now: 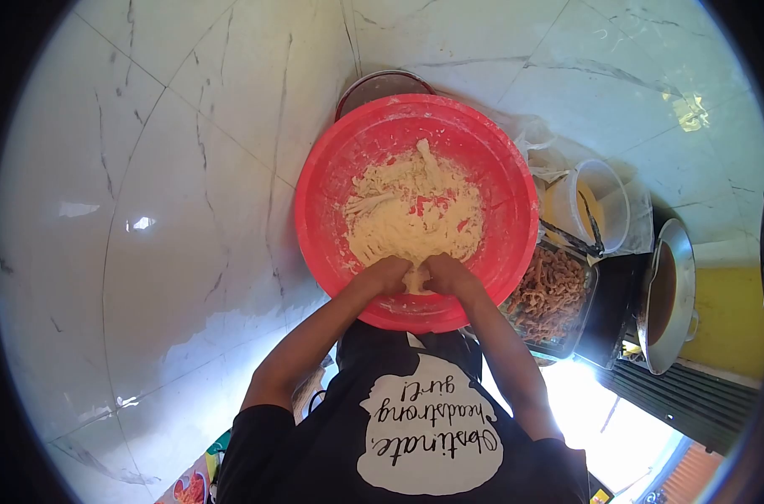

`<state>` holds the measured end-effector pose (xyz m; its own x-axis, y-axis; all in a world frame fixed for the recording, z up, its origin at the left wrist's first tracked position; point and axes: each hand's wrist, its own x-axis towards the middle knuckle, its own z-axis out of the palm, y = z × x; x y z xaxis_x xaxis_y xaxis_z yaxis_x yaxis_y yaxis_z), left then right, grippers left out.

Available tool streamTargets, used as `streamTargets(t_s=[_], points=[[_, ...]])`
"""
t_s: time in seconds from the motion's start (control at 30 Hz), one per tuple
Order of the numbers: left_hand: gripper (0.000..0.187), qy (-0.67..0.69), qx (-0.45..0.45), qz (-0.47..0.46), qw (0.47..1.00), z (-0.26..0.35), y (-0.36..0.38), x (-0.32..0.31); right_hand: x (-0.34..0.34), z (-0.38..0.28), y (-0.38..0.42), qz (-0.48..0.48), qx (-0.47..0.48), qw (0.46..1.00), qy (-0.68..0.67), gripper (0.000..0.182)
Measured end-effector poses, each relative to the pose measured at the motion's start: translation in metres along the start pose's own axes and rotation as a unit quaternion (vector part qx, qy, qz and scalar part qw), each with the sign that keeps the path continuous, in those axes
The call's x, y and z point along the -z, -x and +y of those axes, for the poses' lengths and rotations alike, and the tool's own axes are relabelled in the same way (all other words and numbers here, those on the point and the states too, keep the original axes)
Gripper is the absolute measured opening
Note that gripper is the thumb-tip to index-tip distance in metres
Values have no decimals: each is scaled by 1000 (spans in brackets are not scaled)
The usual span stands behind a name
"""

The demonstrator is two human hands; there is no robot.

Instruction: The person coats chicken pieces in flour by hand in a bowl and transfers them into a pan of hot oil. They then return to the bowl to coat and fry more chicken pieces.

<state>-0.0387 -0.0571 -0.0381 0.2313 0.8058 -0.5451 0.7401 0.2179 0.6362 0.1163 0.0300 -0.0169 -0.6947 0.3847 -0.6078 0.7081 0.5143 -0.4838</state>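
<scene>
1. The pale, shaggy dough [416,220] is held in a wide red basin [319,193], directly under the fingers and spread beyond them, with loose floury bits scattered around it.
2. The left hand [387,275] is pressed into the near edge of the dough, its fingers curled downward; the fingertips are hidden, so whether dough is pinched cannot be told.
3. The right hand [447,274] is set just beside it in the same way, fingers bent inward and touching the dough, tips likewise hidden.
4. A narrow strip of dough is left visible between the two hands, which are kept slightly apart.
5. Beyond the fingers, a raised, stretched piece is seen standing out of the dough, and patches of red basin floor are exposed through it.
6. To the right of the fingers, outside the basin, brown strips [550,290] are heaped in a tray [577,334].
7. Farther out and to the right, a clear plastic tub [615,195] with yellowish contents is placed beyond the tray.
8. Well apart on the right, a wide metal pan [686,252] is seen steeply tilted in the view, with brown contents.
9. Beyond the basin's far rim, a round, rimmed object [384,84] is partly covered by the basin.
</scene>
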Motion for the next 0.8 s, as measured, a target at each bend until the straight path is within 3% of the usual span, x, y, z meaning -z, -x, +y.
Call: streamTargets(t_s=[0.17, 0.27, 0.33, 0.43, 0.47, 0.53, 0.63, 0.73, 0.8], points=[[49, -9, -16, -35, 999, -3, 0, -3, 4, 3, 0, -38, 11, 999, -14, 39], [50, 55, -36, -26, 998, -15, -5, -5, 9, 0, 0, -65, 7, 996, -63, 34], [49, -9, -12, 73, 997, -6, 0, 6, 7, -2, -2, 40, 16, 999, 5, 35], [47, -83, -23, 112, 990, -4, 4, 8, 9, -4, -4, 48, 16, 999, 9, 33], [47, -83, -23, 112, 990, -3, 5, 9, 8, -4, -3, 48, 16, 999, 9, 33], [43, -30, -7, 3, 1000, 3, 7, 10, 4, 0, 2, 0, 25, 999, -20, 33], [39, -13, -13, -21, 1000, -4, 2, -1, 1, 3, -4, -50, 13, 998, -29, 33], [38, 54, -37, 21, 998, -10, 2, 0, 5, 1, -6, -65, 1, 997, -47, 37], [38, -12, -12, 32, 999, 4, 7, 11, 10, -4, -6, -52, -11, 998, -32, 37]])
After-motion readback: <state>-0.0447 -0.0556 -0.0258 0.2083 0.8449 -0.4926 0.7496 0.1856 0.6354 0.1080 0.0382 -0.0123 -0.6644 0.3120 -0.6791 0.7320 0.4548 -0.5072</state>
